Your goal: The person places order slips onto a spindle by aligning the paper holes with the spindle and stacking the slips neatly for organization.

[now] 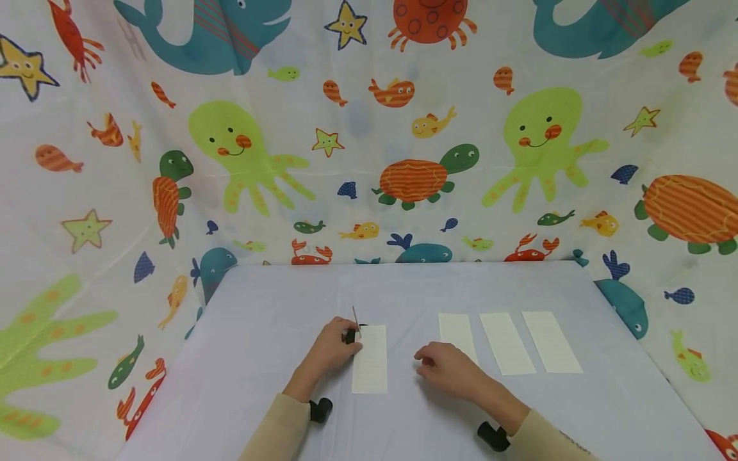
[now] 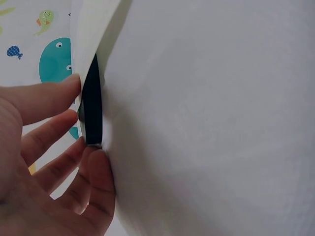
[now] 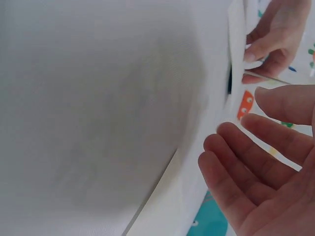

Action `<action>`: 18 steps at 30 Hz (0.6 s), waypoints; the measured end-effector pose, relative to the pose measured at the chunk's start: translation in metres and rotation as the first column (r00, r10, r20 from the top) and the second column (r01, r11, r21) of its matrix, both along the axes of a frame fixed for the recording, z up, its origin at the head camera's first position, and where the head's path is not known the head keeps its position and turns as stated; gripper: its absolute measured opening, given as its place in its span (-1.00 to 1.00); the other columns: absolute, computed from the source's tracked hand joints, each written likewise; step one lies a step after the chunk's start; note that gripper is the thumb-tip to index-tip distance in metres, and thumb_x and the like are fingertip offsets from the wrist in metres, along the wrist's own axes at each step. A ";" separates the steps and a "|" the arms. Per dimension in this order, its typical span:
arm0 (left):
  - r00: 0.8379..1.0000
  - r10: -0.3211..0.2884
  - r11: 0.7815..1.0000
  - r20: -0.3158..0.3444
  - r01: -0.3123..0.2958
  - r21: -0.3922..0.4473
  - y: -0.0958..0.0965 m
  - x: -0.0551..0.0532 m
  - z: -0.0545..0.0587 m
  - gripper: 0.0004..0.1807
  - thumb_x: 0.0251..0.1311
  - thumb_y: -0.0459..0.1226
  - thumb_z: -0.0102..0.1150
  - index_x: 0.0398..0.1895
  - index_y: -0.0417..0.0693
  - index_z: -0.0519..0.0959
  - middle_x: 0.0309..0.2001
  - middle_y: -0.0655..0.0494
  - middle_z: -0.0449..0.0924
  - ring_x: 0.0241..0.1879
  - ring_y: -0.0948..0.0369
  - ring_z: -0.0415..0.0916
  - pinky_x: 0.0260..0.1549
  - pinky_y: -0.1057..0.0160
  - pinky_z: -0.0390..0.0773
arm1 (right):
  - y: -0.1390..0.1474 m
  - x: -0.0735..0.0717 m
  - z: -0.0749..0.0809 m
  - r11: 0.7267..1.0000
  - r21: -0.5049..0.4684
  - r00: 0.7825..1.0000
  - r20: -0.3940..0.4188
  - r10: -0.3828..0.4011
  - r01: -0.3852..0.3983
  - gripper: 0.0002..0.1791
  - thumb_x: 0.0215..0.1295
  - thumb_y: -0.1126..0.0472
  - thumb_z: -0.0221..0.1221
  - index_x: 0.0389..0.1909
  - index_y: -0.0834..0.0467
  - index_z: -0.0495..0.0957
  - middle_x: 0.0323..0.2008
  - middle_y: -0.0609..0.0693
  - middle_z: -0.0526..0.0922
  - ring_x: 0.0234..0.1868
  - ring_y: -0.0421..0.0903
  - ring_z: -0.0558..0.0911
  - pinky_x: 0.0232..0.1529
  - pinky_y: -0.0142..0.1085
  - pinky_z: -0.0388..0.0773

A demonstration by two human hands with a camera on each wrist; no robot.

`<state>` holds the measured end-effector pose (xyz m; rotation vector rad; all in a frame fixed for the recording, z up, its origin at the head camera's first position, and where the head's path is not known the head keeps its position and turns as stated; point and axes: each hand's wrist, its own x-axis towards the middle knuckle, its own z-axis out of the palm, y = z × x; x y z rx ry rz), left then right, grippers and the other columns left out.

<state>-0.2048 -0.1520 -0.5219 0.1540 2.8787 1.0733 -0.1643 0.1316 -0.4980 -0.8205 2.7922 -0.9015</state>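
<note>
The white sheet [image 1: 371, 362] lies on the surface [image 1: 277, 288], in front of the person and between the two hands. It is a narrow rectangle, and faint lines seem to run across it.

The left hand [image 1: 331, 346] is at the far left corner of the sheet. It grips a dark object [image 1: 348, 336] there, with the thumb at the edge of the paper. In the left wrist view, this object appears as a black strip against the paper, and the fingertips [image 2: 100, 162] touch its lower end. A thin rod [image 1: 355, 318] stands up, a little tilted, at the same corner of the sheet. What the object is, and whether the rod belongs to it, one cannot tell.

The right hand [image 1: 450, 368] is to the right of the sheet, apart from it. It grasps nothing; its fingers are loosely bent and separated, as the right wrist view also shows.

Farther to the right of the sheet, three other sheets lie in a row with gaps between them: the first [image 1: 455, 330], whose near part is hidden by the right hand, the second [image 1: 507, 342] and the third [image 1: 551, 342].

Nearer to the person than the sheet, a black device [image 1: 320, 410] is at the left wrist and another one [image 1: 493, 436] at the right, beside the beige sleeves [image 1: 277, 429]. Beyond the sheet, behind the surface, hangs a white curtain [image 1: 369, 150] printed with sea animals.
</note>
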 end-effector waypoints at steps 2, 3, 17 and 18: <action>1.000 0.004 1.000 0.003 -0.004 0.006 0.001 0.001 0.000 -0.65 0.18 -0.27 0.41 0.02 -0.12 0.62 0.06 -0.01 0.51 -0.10 0.07 0.45 -0.06 0.00 0.53 | 0.005 0.001 0.000 0.999 0.043 0.999 -0.038 -0.006 0.008 -0.81 0.29 0.27 0.30 -0.11 0.21 0.69 -0.30 -0.14 0.61 -0.24 -0.17 0.58 -0.17 -0.19 0.56; 1.000 0.005 1.000 0.004 -0.005 0.006 0.001 0.001 0.000 -0.65 0.18 -0.27 0.41 0.02 -0.12 0.62 0.06 -0.01 0.51 -0.10 0.07 0.45 -0.05 -0.01 0.53 | 0.007 0.002 -0.001 0.998 0.063 0.998 -0.060 -0.006 0.010 -0.81 0.29 0.26 0.31 -0.11 0.21 0.69 -0.27 -0.13 0.62 -0.22 -0.15 0.60 -0.15 -0.18 0.57; 1.000 0.011 1.000 0.029 -0.011 -0.004 0.000 -0.002 0.003 -0.64 0.18 -0.24 0.42 0.03 -0.10 0.62 0.05 -0.01 0.52 -0.09 0.07 0.46 -0.03 -0.01 0.54 | 0.032 -0.004 0.005 0.978 0.204 0.977 -0.213 -0.008 0.053 -0.75 0.29 0.19 0.34 -0.07 0.21 0.68 -0.12 0.00 0.65 -0.08 -0.02 0.59 -0.08 -0.12 0.59; 1.000 0.009 1.000 0.030 -0.009 -0.006 0.000 -0.002 0.003 -0.64 0.18 -0.24 0.42 0.03 -0.10 0.62 0.06 -0.01 0.52 -0.09 0.07 0.46 -0.02 -0.01 0.54 | 0.033 -0.006 0.005 0.976 0.211 0.976 -0.216 -0.014 0.061 -0.74 0.29 0.19 0.34 -0.06 0.22 0.68 -0.12 0.01 0.65 -0.08 -0.02 0.59 -0.07 -0.11 0.59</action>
